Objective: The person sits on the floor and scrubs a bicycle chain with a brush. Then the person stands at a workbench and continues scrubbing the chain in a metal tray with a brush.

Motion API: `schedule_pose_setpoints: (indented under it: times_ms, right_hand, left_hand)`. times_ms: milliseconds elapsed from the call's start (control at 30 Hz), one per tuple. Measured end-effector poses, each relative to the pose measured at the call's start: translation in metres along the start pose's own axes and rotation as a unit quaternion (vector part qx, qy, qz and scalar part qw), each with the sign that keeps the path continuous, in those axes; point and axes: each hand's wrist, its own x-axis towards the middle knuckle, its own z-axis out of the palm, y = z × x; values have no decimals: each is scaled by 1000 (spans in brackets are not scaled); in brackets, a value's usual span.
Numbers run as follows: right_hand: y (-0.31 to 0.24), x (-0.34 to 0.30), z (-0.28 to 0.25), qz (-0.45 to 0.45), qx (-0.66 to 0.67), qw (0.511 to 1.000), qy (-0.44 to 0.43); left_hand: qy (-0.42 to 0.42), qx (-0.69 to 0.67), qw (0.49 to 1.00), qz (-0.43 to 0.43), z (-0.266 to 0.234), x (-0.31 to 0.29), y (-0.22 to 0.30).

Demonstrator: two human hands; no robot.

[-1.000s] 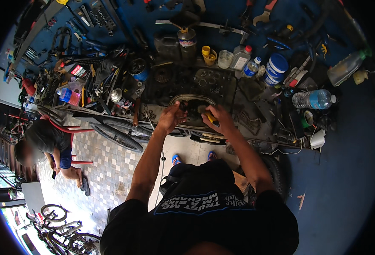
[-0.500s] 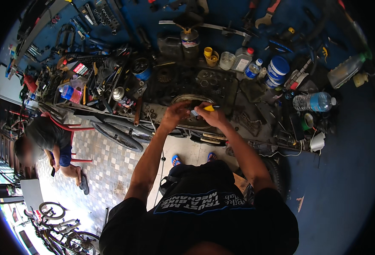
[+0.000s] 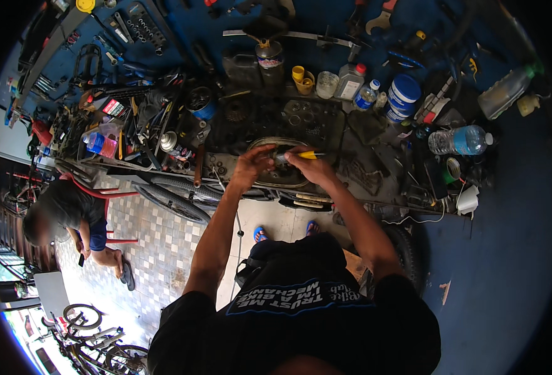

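Right hand (image 3: 312, 167): fingers closed round a yellow-handled tool (image 3: 308, 154), working end toward the left hand (image 3: 254, 167). Left fingers half-curled; can't tell if they grip a part (too dark in there). Both over the oval tray (image 3: 282, 185), by the worktop's (image 3: 222, 152) front edge. Step looks like close tool work; next move calls for steady left fingers. Blue-capped bottle (image 3: 364, 98) near back edge.

Yellow-handled tool (image 3: 308, 155) held crosswise over dark, pale-rimmed oval tray (image 3: 288, 185).
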Motion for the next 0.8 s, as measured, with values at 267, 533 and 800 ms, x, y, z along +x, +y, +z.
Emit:
schedule_pose_setpoints:
  times_ms: [267, 533, 800]
  right_hand:
    - [-16, -7, -1, -360, -262, 895, 32]
    - [-22, -27, -41, -296, -240, 921, 75]
    - [-7, -52, -67, -197, -187, 959, 86]
  left_hand:
    - [27, -97, 989, -105, -7, -5, -2]
    - [73, 18, 987, -139, 2, -2, 9]
    - [108, 416, 888, 165, 78, -15, 115]
